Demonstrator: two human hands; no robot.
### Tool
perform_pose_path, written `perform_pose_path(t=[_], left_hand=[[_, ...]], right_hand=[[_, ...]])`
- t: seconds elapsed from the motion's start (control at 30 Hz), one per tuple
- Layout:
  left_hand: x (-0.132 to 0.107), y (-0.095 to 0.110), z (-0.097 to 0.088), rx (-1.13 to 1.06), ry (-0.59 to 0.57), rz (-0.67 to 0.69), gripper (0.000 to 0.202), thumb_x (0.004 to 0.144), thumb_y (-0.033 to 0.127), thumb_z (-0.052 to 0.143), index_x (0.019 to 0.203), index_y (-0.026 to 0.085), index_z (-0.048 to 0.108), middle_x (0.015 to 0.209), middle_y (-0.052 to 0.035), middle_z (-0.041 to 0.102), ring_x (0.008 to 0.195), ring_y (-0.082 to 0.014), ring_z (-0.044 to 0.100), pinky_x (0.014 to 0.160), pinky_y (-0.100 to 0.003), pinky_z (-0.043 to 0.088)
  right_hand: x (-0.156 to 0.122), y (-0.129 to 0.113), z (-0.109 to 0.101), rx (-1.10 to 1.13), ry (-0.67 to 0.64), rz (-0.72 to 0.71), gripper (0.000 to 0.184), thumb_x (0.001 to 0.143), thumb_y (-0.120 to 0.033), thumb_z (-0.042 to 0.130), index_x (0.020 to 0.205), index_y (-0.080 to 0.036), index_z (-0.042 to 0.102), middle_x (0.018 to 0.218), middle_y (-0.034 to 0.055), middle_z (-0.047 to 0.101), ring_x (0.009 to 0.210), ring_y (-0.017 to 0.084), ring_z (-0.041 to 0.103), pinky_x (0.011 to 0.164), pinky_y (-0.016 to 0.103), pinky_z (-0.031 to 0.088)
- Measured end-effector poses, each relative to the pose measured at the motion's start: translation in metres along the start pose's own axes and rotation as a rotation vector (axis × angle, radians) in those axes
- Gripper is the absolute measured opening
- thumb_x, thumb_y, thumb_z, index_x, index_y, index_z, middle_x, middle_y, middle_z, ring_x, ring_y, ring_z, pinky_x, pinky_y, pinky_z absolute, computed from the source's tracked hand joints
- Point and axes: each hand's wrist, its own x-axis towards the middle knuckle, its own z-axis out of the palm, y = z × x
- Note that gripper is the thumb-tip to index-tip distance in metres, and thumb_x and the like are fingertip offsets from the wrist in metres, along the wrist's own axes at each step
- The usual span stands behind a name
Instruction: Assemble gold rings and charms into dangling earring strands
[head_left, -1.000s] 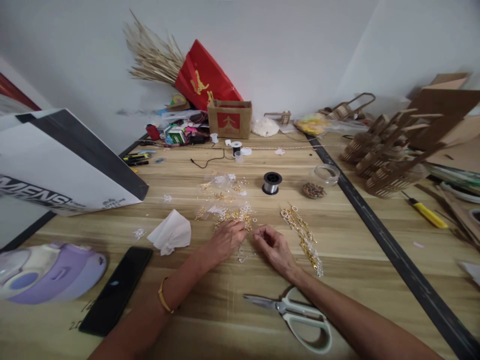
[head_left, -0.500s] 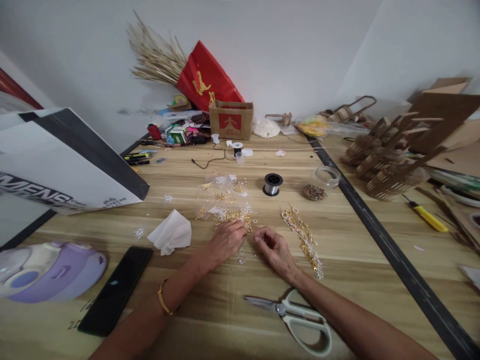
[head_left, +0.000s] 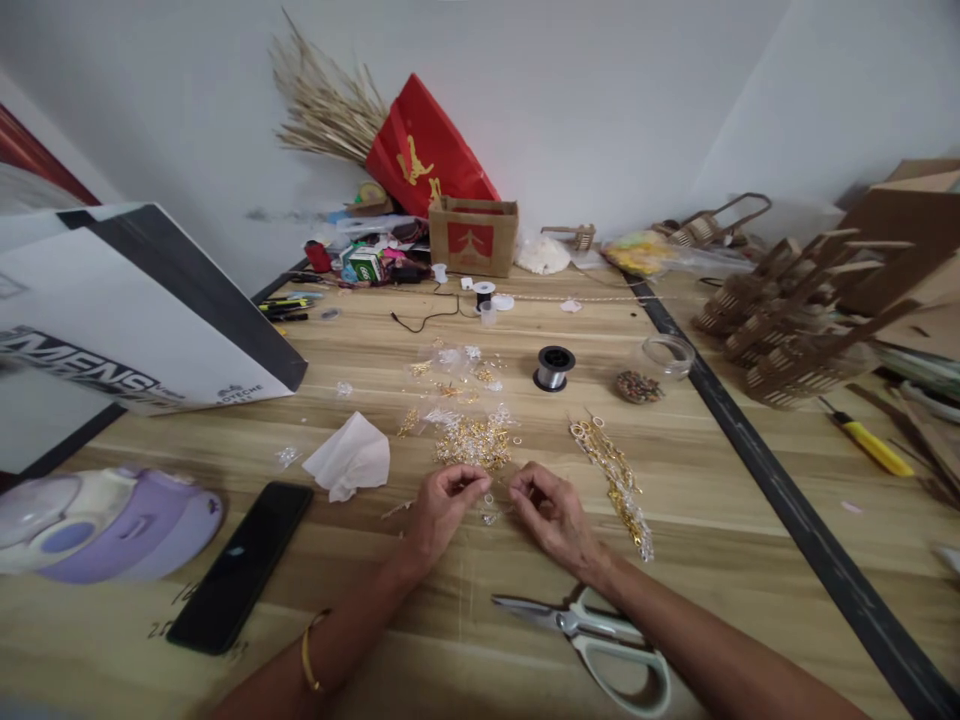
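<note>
Gold and silver pieces (head_left: 472, 442) lie heaped just beyond my left hand (head_left: 442, 510), farther from my right hand (head_left: 553, 512); both look pinched, on what I can't tell.

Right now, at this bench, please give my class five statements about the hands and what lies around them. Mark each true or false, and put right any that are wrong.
1. A gold-coloured bracelet is on the left forearm. True.

2. The left hand and the right hand are clasped together. False: a small gap shows between them in the picture.

3. A pile of gold and silver pieces lies just beyond the hands. True.

4. The spool stands inside the clear jar. False: it stands outside the jar, to the left of it in the picture.

5. The scissors lie on top of the phone. False: they lie apart from it, beside the right forearm.
</note>
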Motion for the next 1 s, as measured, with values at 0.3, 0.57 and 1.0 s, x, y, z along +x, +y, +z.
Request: perform_pose_path(t=[0.3,0.57,1.0], left_hand=[[-0.005,0.005,0.001,-0.018,-0.038,0.008,0.016,0.067,0.028,0.065,0.067,0.012,0.065,0.063,-0.0011,0.063,0.060,-0.0113,0.053,0.059,-0.021,0.043],[-0.004,-0.001,0.000,0.030,-0.044,0.017,0.015,0.069,0.027,0.064,0.071,0.013,0.066,0.066,-0.0015,0.064,0.063,-0.0122,0.055,0.061,-0.022,0.043],[-0.003,-0.007,0.000,0.084,-0.047,0.088,0.013,0.072,0.026,0.062,0.071,0.013,0.066,0.071,-0.0026,0.067,0.068,-0.0132,0.058,0.065,-0.022,0.045]], right_hand=[[-0.003,0.003,0.000,-0.104,-0.076,-0.096,0.012,0.086,-0.023,0.046,0.075,-0.019,0.050,0.064,0.0006,0.049,0.055,0.011,0.046,0.048,0.022,0.035],[-0.003,0.002,0.000,-0.088,-0.067,-0.095,0.010,0.084,-0.020,0.048,0.074,-0.018,0.050,0.064,-0.0002,0.049,0.054,0.010,0.045,0.048,0.021,0.034],[-0.003,0.004,0.000,-0.085,-0.071,-0.061,0.008,0.082,-0.021,0.049,0.075,-0.019,0.051,0.064,-0.0005,0.049,0.053,0.010,0.045,0.047,0.021,0.034]])
